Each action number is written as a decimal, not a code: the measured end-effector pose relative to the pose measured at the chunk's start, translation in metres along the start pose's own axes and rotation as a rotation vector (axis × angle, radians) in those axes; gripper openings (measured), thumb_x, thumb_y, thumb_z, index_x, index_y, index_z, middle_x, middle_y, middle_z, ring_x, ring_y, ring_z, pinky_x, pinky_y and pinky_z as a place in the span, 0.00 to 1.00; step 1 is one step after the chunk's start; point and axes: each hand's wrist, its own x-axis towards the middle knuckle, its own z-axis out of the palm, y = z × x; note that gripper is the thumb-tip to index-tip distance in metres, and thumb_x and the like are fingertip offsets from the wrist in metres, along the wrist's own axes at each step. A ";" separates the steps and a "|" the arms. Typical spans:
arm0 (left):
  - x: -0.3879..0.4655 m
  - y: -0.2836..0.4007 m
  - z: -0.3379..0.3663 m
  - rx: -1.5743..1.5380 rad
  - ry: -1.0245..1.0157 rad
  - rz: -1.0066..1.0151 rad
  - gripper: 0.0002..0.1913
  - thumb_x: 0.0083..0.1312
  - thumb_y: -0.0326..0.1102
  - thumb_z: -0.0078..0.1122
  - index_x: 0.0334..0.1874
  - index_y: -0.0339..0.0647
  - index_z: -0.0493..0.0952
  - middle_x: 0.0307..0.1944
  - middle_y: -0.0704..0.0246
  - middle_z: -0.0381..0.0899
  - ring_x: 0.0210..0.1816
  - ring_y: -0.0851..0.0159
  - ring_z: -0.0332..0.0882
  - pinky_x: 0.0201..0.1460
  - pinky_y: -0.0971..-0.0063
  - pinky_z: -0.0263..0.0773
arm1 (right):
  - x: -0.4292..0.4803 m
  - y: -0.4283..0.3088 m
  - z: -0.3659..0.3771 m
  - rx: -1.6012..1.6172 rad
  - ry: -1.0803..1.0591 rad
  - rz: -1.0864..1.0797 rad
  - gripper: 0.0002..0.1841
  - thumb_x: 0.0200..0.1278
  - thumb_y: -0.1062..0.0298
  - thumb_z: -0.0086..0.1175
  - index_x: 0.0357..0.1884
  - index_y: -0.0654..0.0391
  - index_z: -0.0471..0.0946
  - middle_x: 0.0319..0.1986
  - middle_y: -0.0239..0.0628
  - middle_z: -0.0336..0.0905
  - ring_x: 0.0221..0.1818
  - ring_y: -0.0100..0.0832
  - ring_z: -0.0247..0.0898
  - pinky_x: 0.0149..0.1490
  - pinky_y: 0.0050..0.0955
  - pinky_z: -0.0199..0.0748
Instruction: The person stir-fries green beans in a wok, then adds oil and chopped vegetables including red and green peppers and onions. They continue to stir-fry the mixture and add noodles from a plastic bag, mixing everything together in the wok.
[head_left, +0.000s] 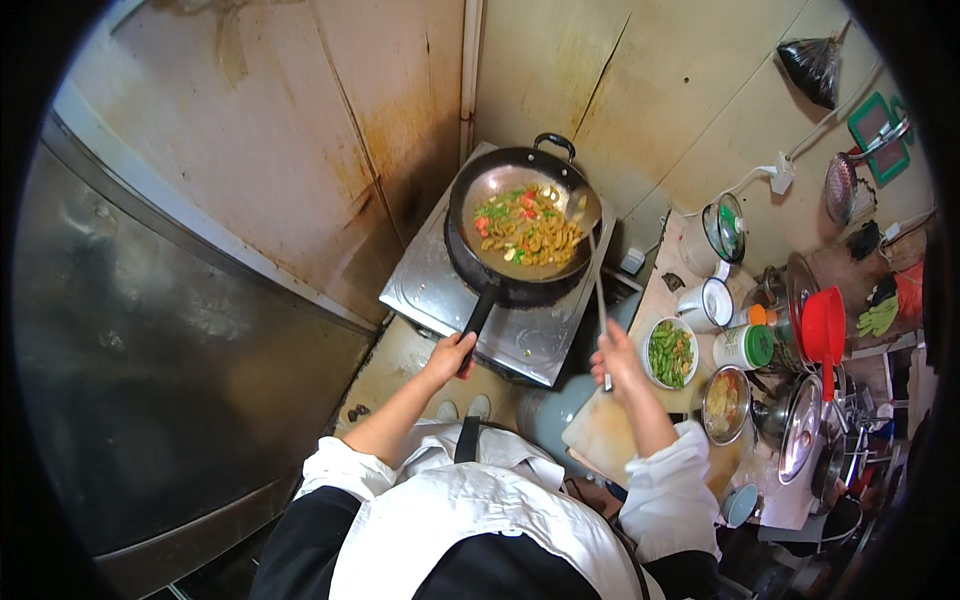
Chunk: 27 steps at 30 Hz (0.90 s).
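Observation:
My left hand (451, 355) grips the black handle (480, 319) of a wok (480, 169) on a steel gas stove (427, 281). In the wok lies a stir-fry (532, 225) of brownish curled pieces with bits of red and green. My right hand (619, 360) is closed around the long metal shaft of a ladle or spatula (598, 281). Its head rests inside the wok at the right side, against the food. The wok's second, loop-shaped handle (556, 139) points to the wall.
Right of me, a counter holds a bowl of green peppers (671, 352), a steel bowl of food (726, 405), a white enamel mug (709, 301), a green-lidded jar (744, 346) and a red ladle (823, 330). A gas cylinder (559, 412) stands below. A metal-faced panel (187, 337) bounds the left.

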 end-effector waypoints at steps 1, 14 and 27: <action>0.000 0.002 0.001 0.037 0.024 -0.012 0.19 0.66 0.51 0.45 0.30 0.40 0.70 0.17 0.71 0.70 0.14 0.71 0.68 0.17 0.78 0.67 | -0.006 0.005 0.007 0.266 -0.106 0.108 0.24 0.67 0.64 0.39 0.65 0.40 0.53 0.18 0.32 0.64 0.13 0.22 0.57 0.16 0.19 0.57; 0.002 -0.001 -0.004 0.015 -0.035 -0.033 0.18 0.66 0.49 0.45 0.32 0.39 0.70 0.18 0.71 0.72 0.15 0.72 0.69 0.18 0.80 0.67 | 0.033 -0.039 0.005 -0.178 -0.008 -0.178 0.25 0.67 0.67 0.40 0.65 0.44 0.53 0.16 0.28 0.62 0.11 0.20 0.55 0.14 0.20 0.57; 0.013 0.005 -0.016 0.079 -0.204 -0.146 0.18 0.67 0.49 0.44 0.32 0.37 0.68 0.21 0.67 0.74 0.18 0.71 0.73 0.21 0.78 0.71 | -0.062 -0.031 0.000 -0.757 -0.091 -0.777 0.25 0.62 0.70 0.46 0.62 0.47 0.61 0.17 0.31 0.67 0.13 0.20 0.62 0.17 0.20 0.62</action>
